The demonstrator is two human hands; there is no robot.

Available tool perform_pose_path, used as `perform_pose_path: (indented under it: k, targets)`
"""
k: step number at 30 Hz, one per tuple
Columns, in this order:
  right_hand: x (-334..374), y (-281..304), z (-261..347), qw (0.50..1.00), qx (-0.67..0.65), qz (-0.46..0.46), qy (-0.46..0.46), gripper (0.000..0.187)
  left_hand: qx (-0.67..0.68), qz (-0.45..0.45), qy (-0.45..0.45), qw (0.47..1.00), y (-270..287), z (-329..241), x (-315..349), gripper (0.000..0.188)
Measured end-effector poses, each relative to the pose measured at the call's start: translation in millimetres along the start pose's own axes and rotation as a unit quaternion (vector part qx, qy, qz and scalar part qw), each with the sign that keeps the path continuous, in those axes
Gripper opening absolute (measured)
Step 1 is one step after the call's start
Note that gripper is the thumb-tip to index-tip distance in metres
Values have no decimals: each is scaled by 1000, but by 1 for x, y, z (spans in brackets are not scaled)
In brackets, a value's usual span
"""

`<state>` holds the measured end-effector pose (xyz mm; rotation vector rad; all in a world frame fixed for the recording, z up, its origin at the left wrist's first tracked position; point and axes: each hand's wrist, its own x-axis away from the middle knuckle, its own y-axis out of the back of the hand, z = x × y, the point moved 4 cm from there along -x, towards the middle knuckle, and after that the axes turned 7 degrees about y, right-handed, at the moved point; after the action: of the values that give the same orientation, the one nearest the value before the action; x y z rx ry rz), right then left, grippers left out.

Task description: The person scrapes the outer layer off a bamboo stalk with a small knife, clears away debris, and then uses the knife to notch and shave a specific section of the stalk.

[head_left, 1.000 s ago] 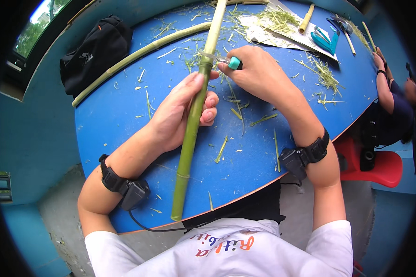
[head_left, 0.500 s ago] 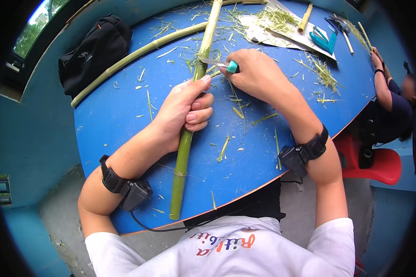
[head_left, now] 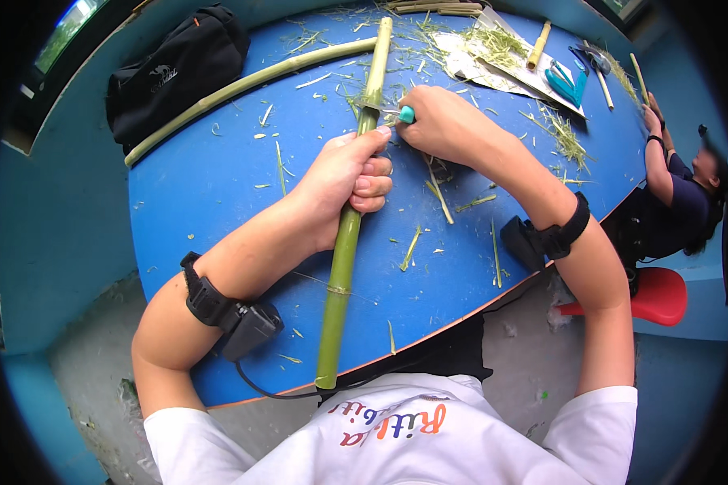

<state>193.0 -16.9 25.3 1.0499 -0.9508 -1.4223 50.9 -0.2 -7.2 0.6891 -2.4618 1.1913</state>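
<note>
My left hand (head_left: 349,182) is wrapped round a bamboo pole (head_left: 345,259), thumb along its top. The pole slants away from me across the table's near edge; its lower part is green, its far part pale and peeled. Closed round the teal handle of a knife (head_left: 407,115) is my right hand (head_left: 441,129), just beyond and right of the left. The blade lies across the pole near the border between green and peeled, a little above my left thumb. My right fingers hide much of the handle.
Thin green shavings (head_left: 566,137) litter the blue table (head_left: 218,234). A long peeled pole (head_left: 251,87) and a black bag (head_left: 178,77) lie far left. Paper sheets (head_left: 461,69) and a teal tool (head_left: 566,85) are at the far right. Another person (head_left: 679,186) works beside a red chair (head_left: 659,297).
The pole and both hands appear shifted slightly right, as the view has turned a little. The knife stays against the pole. The other person's head has come up.
</note>
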Motion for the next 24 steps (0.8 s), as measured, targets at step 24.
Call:
perform_pose_path:
  k: [24]
  targets:
    - [-22, 10, -32, 994, 92, -14, -49, 20, 21, 8, -8, 1000, 11, -7, -3, 19]
